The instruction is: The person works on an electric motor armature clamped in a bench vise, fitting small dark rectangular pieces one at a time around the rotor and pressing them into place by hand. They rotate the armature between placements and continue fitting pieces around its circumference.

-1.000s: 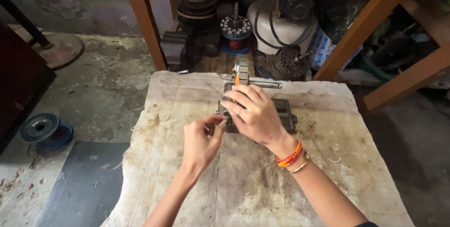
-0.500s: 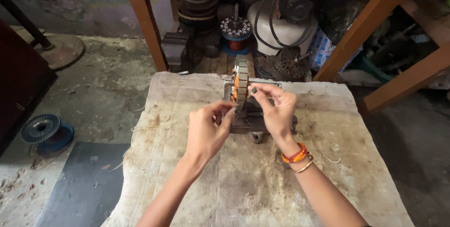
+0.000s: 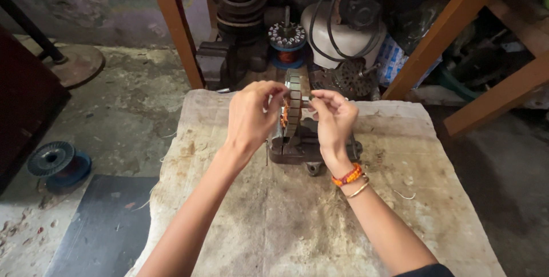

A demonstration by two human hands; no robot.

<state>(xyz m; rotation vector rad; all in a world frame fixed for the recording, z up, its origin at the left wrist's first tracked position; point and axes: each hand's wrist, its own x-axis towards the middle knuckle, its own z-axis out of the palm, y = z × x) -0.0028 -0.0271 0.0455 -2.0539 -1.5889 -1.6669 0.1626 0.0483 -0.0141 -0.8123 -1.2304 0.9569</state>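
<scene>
Pinching the upright stator ring [image 3: 293,105] on its stand [image 3: 297,148], left hand [image 3: 251,114] and right hand [image 3: 334,120] hide its sides.

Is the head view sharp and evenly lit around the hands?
Head view: left hand, right hand and the ring-shaped stator between them are sharp; soft even light, no glare; shelves behind fall dark; wide-angle bending at edges.

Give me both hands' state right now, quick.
Left hand: fingers pinched on the upright stator ring.
Right hand: fingertips pinched at the ring's other side.
</scene>
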